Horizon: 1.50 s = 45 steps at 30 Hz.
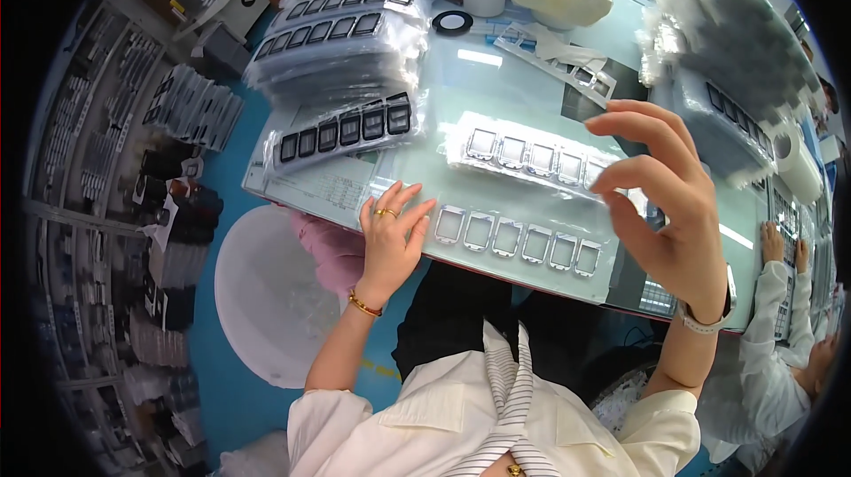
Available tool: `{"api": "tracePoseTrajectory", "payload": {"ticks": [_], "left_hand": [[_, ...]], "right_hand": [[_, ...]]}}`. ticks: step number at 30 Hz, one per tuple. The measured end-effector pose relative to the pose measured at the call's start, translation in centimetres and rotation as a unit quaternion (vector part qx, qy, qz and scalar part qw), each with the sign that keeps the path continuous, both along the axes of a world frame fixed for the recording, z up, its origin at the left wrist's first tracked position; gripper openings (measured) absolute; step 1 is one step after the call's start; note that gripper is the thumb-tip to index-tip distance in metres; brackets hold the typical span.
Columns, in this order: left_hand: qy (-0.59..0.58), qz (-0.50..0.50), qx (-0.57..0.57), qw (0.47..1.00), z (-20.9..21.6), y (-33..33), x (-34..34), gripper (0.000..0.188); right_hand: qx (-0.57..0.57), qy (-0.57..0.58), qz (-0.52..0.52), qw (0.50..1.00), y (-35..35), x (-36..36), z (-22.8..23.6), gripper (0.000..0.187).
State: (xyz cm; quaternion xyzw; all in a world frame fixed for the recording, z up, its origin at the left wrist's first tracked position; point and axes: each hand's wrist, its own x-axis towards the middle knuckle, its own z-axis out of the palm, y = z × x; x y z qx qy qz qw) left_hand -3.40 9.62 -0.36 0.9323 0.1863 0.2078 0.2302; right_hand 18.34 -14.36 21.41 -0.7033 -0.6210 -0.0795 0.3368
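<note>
My left hand (390,238) rests at the table's front edge with its fingers spread and nothing in them. Just right of its fingertips lies a row of small silver rectangular frames (508,237) on a clear sheet. Behind that row is a clear plastic pack of similar silver frames (511,150), whose right end is partly hidden. Raised over the right side of the table, my right hand (663,189) has curved fingers held apart from the thumb, and no object shows between them. A plastic-wrapped row of black frames (346,134) lies beyond my left hand.
Wrapped stacks of black frames (324,38) stand at the back left, and tall plastic-wrapped stacks (722,51) at the back right. A black tape roll (453,23) lies between. A white tub (266,300) stands below the table's left edge. Another person's hands (774,242) are at far right.
</note>
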Motion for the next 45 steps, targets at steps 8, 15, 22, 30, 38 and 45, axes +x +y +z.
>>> {"api": "tracePoseTrajectory", "payload": {"ticks": [8,15,22,30,38,45], "left_hand": [[-0.007,0.009,0.009,1.0,-1.0,-0.2,-0.5,0.029],[0.001,0.01,0.007,1.0,-0.9,0.2,-0.9,0.029],[-0.012,0.011,-0.01,1.0,-0.2,-0.3,-0.3,0.028],[-0.031,-0.181,-0.011,0.983,0.5,-9.6,6.3,0.044],[0.146,-0.104,0.075,0.981,1.1,-3.1,2.3,0.062],[0.117,-0.126,0.037,0.984,1.2,-0.7,1.5,0.074]], "right_hand": [[-0.037,0.009,-0.052,0.998,-4.0,1.3,-0.9,0.02],[-0.093,0.085,-0.077,0.989,-6.2,1.8,-5.3,0.023],[-0.146,0.094,-0.129,0.976,-9.0,1.0,-12.6,0.031],[-0.054,0.146,-0.104,0.982,-1.8,-5.5,-19.1,0.06],[-0.189,0.033,-0.264,0.945,-9.3,-4.2,-20.4,0.074],[-0.199,0.148,-0.375,0.893,-10.1,-1.6,-17.8,0.031]]}}
